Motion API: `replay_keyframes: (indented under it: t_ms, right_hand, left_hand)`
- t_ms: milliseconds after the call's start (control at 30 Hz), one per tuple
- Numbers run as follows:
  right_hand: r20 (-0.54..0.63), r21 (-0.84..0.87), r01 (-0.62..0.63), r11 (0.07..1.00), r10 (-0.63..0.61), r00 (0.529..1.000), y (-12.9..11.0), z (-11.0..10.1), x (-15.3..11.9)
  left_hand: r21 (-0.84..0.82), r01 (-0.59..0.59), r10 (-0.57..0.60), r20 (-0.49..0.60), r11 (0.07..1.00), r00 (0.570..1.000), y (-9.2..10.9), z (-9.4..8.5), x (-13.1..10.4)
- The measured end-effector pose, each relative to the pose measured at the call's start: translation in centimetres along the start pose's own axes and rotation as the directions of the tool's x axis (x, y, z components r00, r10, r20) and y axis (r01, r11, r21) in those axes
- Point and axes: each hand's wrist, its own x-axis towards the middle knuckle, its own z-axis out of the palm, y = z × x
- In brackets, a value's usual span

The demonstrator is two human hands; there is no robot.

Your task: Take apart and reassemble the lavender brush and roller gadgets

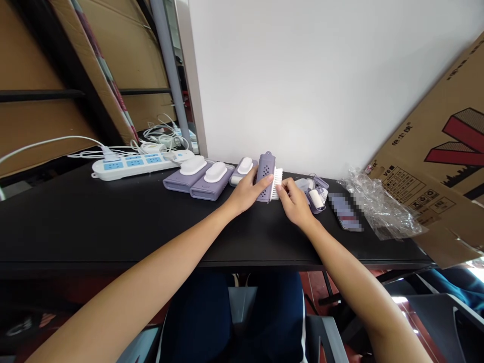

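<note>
Above the middle of the black table, my left hand is closed around a purple brush with a perforated case and a small loop on top. White bristles stick out from its right side. My right hand is closed, thumb and finger pinched at the bristles' edge. Behind my left hand sits a small purple case with a white oval part. Two larger purple cases, one nearer and one farther back, lie to the left, each bearing a white oval part.
Right of my right hand lie small purple and white pieces, a phone and crumpled clear plastic. A cardboard box leans at the right. A white power strip with cables stands at the left; a white wall rises behind.
</note>
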Motion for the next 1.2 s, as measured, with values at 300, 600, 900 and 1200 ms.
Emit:
replay_keyframes:
  t_ms: [300,600,900,1200]
  right_hand:
    - [-0.018,0.094,0.008,0.996,-0.006,1.0,-0.2,-0.3,0.6]
    - [-0.019,0.083,-0.011,0.996,0.013,1.0,0.0,-0.2,0.8]
    - [-0.013,0.133,-0.043,0.99,0.045,0.999,0.4,-0.3,0.8]
    - [-0.027,0.076,-0.03,0.997,0.033,0.999,0.2,-0.5,0.9]
  left_hand:
    - [-0.037,0.097,-0.098,-0.047,0.995,0.994,0.2,0.2,0.2]
    - [-0.132,0.157,-0.166,-0.057,0.979,0.985,-0.3,0.6,0.3]
    - [-0.202,0.223,-0.225,0.017,0.954,0.974,-0.5,0.5,0.6]
    - [-0.223,0.225,-0.227,0.019,0.949,0.974,-1.1,0.7,0.7]
